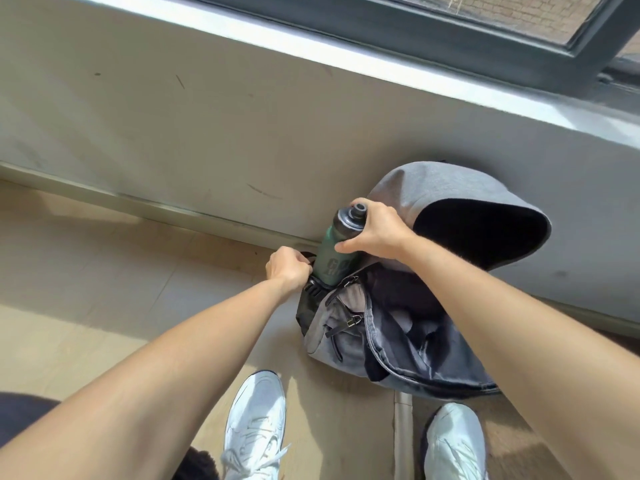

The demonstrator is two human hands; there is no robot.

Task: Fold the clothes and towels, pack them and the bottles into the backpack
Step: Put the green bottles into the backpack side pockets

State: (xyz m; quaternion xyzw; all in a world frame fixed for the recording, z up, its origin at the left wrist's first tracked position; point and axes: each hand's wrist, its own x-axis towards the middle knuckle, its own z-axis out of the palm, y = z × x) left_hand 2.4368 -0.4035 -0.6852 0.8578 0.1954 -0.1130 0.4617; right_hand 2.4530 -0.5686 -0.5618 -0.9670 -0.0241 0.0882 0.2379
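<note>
A grey backpack stands open on the floor against the wall, its top flap thrown back toward the wall. Dark folded fabric shows inside the main compartment. A dark green bottle with a black cap stands upright, its lower end inside the black side pocket on the backpack's left. My right hand grips the bottle near its top. My left hand pinches the rim of the side pocket right beside the bottle.
A pale wall with a windowsill rises just behind the backpack. My two white sneakers stand on the tan floor in front of it. A grey strip runs along the floor between my feet.
</note>
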